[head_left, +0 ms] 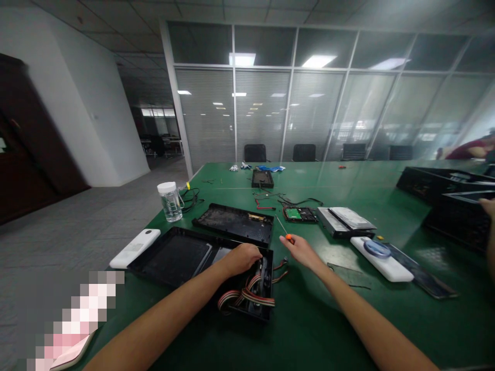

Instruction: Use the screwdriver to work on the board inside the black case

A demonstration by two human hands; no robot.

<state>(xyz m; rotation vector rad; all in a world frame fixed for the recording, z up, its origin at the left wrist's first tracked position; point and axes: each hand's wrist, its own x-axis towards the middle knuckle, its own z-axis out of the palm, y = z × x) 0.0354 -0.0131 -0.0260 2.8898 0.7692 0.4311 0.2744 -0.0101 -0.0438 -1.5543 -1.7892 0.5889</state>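
My right hand (303,251) is closed round the orange handle of a screwdriver (282,225), whose thin shaft points up and left above the table. My left hand (243,258) reaches into the right end of an open black plastic case (178,255). Its fingers are closed over the case's right side, and whatever they hold is hidden. A bundle of striped ribbon cables (253,296) spills over the near right part of the case. Just behind lies a second black casing half (228,220) with a small brass-coloured strip inside.
Behind my right hand lie a circuit board (299,214) and a silver drive box (344,221). White devices (386,263) (135,249) flank the work. A clear water bottle (170,202) stands at the left edge; large black cases (456,206) and another person's hand (488,206) are at right.
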